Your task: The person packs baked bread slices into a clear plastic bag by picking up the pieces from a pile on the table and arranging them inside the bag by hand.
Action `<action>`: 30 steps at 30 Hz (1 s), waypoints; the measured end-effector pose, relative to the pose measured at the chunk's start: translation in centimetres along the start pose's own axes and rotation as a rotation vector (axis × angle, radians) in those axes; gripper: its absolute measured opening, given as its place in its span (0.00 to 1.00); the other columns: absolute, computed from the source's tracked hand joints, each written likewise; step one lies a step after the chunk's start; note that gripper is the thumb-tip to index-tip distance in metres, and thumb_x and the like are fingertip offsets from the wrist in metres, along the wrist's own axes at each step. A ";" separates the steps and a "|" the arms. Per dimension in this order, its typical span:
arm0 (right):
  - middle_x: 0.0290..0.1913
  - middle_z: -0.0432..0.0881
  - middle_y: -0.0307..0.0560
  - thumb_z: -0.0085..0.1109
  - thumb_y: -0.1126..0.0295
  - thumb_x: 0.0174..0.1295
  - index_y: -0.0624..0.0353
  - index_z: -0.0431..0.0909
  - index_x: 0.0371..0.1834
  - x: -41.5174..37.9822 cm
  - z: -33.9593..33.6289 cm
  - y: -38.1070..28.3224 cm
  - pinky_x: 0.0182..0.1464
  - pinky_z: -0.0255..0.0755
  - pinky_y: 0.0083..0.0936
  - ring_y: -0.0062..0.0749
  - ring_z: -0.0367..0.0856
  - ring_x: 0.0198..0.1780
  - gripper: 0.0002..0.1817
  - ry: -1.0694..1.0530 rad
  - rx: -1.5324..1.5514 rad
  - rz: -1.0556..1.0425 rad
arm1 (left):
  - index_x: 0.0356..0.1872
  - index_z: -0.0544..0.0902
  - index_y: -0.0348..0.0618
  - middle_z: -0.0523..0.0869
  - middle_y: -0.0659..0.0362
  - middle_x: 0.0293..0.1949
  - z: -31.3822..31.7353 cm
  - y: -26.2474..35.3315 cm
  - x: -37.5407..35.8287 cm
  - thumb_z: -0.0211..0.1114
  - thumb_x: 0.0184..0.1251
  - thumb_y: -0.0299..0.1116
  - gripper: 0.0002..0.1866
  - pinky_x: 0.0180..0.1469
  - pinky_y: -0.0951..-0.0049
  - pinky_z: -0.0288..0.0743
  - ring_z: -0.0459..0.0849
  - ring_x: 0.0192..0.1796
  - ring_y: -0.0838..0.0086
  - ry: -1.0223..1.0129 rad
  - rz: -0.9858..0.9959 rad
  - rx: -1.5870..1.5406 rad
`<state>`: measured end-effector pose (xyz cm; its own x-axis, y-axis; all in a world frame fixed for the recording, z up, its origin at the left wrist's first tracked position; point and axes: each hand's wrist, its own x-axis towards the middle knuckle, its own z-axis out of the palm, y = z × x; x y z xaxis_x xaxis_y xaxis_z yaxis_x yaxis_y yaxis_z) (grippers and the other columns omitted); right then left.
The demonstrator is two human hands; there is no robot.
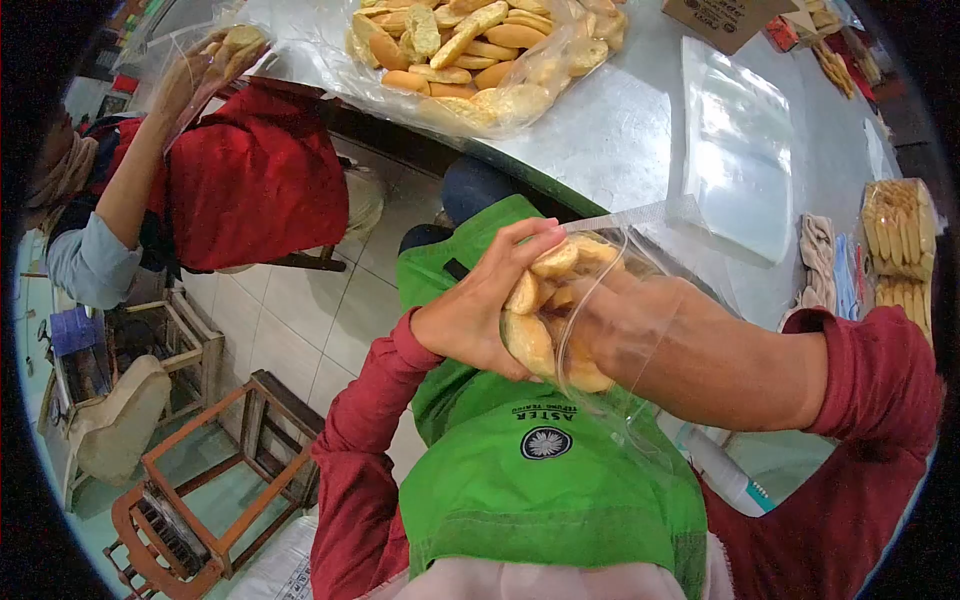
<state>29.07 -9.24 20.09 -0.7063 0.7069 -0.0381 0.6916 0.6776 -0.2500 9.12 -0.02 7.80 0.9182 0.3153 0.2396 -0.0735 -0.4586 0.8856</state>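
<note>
In front of my green apron, my left hand [485, 305] wraps round the filled end of a clear plastic bag [640, 375]. Pale yellow bread pieces [527, 340] with browned crusts are packed together at that end. From the other side my right hand [620, 315] reaches in through the bag's mouth, up to the forearm. It lies against the bread pieces, its fingers hidden among them and behind the shiny plastic. Beyond, on the metal table [620, 150], a large open plastic sack [570, 85] holds a heap of similar bread pieces [480, 45].
A stack of flat clear bags [735, 150] lies on the table, near a cardboard box [730, 20]. Packed bread bags [898, 228] and cloths [818, 262] are at right. To the left another person's hand [205, 65] holds a bag; wooden stool frames [215, 480] stand on the floor.
</note>
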 end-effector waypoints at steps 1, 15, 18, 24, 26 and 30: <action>0.34 0.80 0.49 0.58 0.72 0.48 0.64 0.80 0.33 -0.1 0.3 -0.1 0.41 0.74 0.27 0.37 0.80 0.41 0.09 -0.023 -0.040 0.007 | 0.74 0.51 0.47 0.55 0.45 0.68 0.1 -0.1 -0.1 0.83 0.24 0.38 0.67 0.71 0.55 0.57 0.56 0.72 0.50 0.000 -0.001 -0.008; 0.46 0.74 0.49 0.55 0.73 0.49 0.68 0.76 0.44 -0.3 0.3 -0.9 0.55 0.67 0.29 0.39 0.73 0.52 0.18 -0.260 0.066 0.127 | 0.73 0.54 0.47 0.57 0.42 0.68 1.2 0.7 0.1 0.83 0.23 0.39 0.66 0.69 0.51 0.57 0.57 0.71 0.48 0.051 0.010 0.034; 0.46 0.74 0.50 0.55 0.71 0.49 0.69 0.75 0.47 -0.7 1.1 -1.0 0.55 0.67 0.29 0.40 0.73 0.51 0.20 -0.273 0.041 0.088 | 0.73 0.54 0.47 0.57 0.42 0.68 1.6 0.7 -0.1 0.82 0.23 0.39 0.66 0.68 0.50 0.58 0.59 0.70 0.47 0.067 -0.002 0.047; 0.38 0.78 0.50 0.58 0.71 0.49 0.68 0.78 0.41 -0.6 1.8 -1.2 0.48 0.72 0.31 0.40 0.77 0.45 0.17 -0.116 -0.064 0.044 | 0.73 0.53 0.49 0.57 0.43 0.68 1.9 0.8 -0.5 0.81 0.24 0.39 0.66 0.67 0.49 0.59 0.60 0.69 0.46 0.069 -0.023 0.066; 0.39 0.78 0.51 0.58 0.71 0.49 0.69 0.78 0.42 -0.6 2.1 -1.5 0.48 0.72 0.32 0.40 0.77 0.45 0.17 -0.114 -0.066 0.090 | 0.74 0.53 0.49 0.57 0.43 0.68 2.0 0.9 -0.4 0.81 0.24 0.39 0.66 0.66 0.49 0.60 0.61 0.68 0.46 0.068 -0.024 0.086; 0.41 0.77 0.54 0.57 0.72 0.49 0.71 0.79 0.41 -0.3 3.7 -1.8 0.48 0.72 0.35 0.41 0.77 0.44 0.17 -0.025 -0.127 0.126 | 0.73 0.53 0.49 0.57 0.44 0.68 2.0 1.2 -0.2 0.81 0.24 0.39 0.65 0.66 0.49 0.60 0.62 0.67 0.46 0.060 -0.020 0.098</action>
<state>27.47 -11.42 16.96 -0.6156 0.7834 -0.0859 0.7870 0.6056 -0.1174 9.62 -2.29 7.99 0.8941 0.3731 0.2478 -0.0138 -0.5300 0.8479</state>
